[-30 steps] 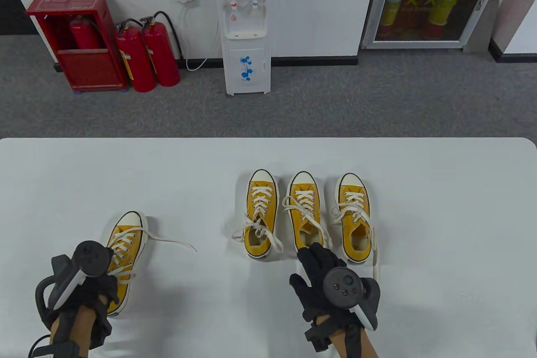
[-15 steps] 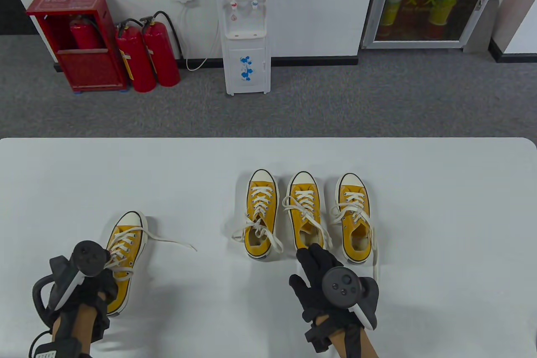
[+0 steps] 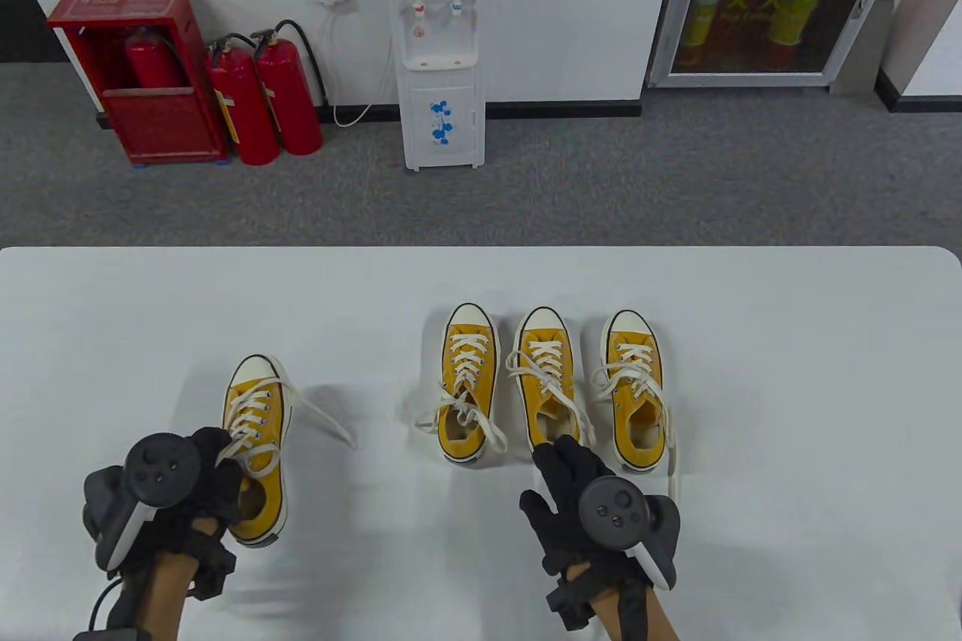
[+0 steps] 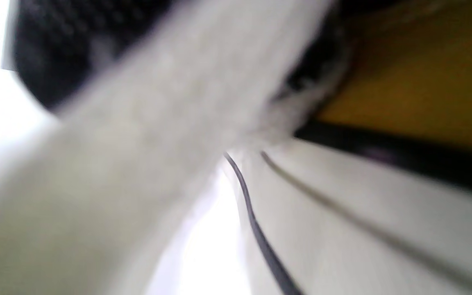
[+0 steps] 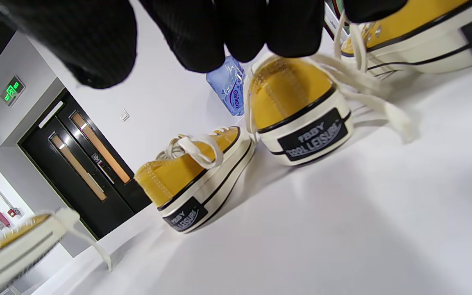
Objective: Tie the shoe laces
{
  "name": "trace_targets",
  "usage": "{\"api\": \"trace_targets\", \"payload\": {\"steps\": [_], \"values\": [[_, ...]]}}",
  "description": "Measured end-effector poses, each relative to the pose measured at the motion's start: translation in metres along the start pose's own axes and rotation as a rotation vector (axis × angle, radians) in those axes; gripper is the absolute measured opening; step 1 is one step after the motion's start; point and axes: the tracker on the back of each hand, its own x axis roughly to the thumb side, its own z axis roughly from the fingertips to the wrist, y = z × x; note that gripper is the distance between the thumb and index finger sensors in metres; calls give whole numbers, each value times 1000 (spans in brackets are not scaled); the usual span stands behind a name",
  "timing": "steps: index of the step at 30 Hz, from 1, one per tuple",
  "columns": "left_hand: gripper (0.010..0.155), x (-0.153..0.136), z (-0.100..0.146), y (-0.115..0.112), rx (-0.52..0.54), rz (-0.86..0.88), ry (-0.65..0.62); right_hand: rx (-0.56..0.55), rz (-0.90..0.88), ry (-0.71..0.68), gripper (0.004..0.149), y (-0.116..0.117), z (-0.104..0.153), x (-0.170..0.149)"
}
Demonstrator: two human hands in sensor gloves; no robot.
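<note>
Yellow canvas sneaker (image 3: 255, 457) sits at eight o'clock on the table (image 3: 150, 310), my left hand (image 3: 188, 491) gripping its side to square it for tying, while my right hand (image 3: 582, 491) rests flat, fingers straight, behind the middle sneaker (image 3: 546, 378).

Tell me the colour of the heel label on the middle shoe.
Black with white lettering; the heel label shows best in the right wrist view.

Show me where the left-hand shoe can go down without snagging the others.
Bare table lies between the held shoe and the row of three shoes; the far left is bare too. The row, its trailing laces and the right hand crowd the middle.
</note>
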Motion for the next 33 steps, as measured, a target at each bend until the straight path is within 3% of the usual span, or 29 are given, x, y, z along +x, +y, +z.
{"api": "trace_targets", "payload": {"steps": [10,13,17,25,33], "values": [[44,89,36,9,51,207,-183,1,-1,4,71,0,0,-1],[44,109,46,3,46,274,-228,4,1,5,71,0,0,-1],[44,131,56,-15,40,220,-276,2,-1,7,71,0,0,-1],[44,130,60,-65,44,18,-272,3,-1,5,71,0,0,-2],[44,114,63,-81,42,-32,-237,14,7,9,71,1,0,-2]]}}
